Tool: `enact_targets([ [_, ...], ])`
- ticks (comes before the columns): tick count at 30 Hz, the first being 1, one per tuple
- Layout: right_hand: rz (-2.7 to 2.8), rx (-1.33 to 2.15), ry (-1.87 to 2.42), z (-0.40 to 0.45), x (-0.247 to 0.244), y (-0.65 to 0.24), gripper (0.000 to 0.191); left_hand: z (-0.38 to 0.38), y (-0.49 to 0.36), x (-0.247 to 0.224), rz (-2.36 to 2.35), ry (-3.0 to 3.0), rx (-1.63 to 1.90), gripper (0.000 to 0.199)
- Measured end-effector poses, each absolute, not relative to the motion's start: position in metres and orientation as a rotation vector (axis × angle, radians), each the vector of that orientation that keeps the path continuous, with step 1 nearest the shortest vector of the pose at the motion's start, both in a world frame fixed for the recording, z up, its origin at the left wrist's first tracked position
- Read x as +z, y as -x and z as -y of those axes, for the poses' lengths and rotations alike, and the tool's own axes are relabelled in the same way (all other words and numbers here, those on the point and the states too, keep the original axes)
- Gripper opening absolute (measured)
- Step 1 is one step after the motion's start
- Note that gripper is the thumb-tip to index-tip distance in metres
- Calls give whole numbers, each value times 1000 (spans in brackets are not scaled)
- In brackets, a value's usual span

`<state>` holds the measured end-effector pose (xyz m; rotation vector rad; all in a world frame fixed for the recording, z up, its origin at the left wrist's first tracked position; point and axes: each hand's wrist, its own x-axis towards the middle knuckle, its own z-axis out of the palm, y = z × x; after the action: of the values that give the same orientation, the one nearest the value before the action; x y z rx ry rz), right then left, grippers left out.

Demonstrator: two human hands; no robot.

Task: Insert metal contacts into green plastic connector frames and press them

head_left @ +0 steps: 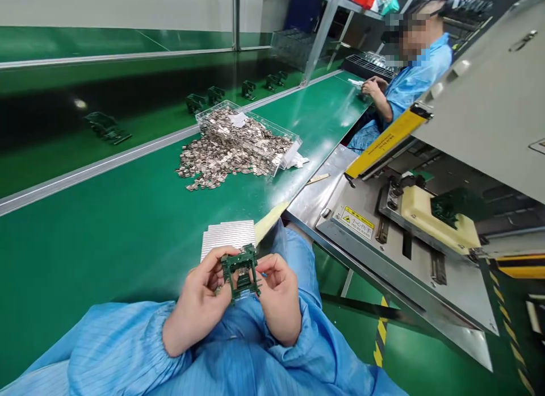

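Observation:
A dark green plastic frame (241, 261) with an open middle and thin prongs is held up in front of my body. My left hand (201, 296) grips its left side, thumb low and fingers behind. At the frame's right edge, my right hand (279, 296) has its thumb and fingers closed against it; whether a small part is also pinched there is hidden. Just beyond the hands lies a stack of silvery ridged strips (227, 235) on the green tabletop (128, 237).
A clear plastic box (293, 151) lies tipped amid a heap of small metal pieces (213, 163). Several green frames (196, 103) sit on the strip behind the rail. At right, a machine with a yellow guard (385, 143) holds a cream fixture (426, 214). A co-worker (426, 72) sits beyond.

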<state>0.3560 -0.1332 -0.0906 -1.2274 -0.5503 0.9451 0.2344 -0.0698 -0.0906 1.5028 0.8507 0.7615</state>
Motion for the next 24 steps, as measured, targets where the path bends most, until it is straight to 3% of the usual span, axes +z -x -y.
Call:
enact_targets([
  [3,513,946,1250,142,-107,-374,20,59,-238,-90,-808,-1584,731,32],
  [10,782,1126,1372,123,-156,-401,50,10,-256,-105,-809,-1613,877,37],
  [18,833,1149,1297,111,-166,-378,51,3,-254,-111,-763,-1818,669,35],
  [24,872,991,1295,119,-175,-370,37,0,-252,-105,-786,-1885,602,35],
])
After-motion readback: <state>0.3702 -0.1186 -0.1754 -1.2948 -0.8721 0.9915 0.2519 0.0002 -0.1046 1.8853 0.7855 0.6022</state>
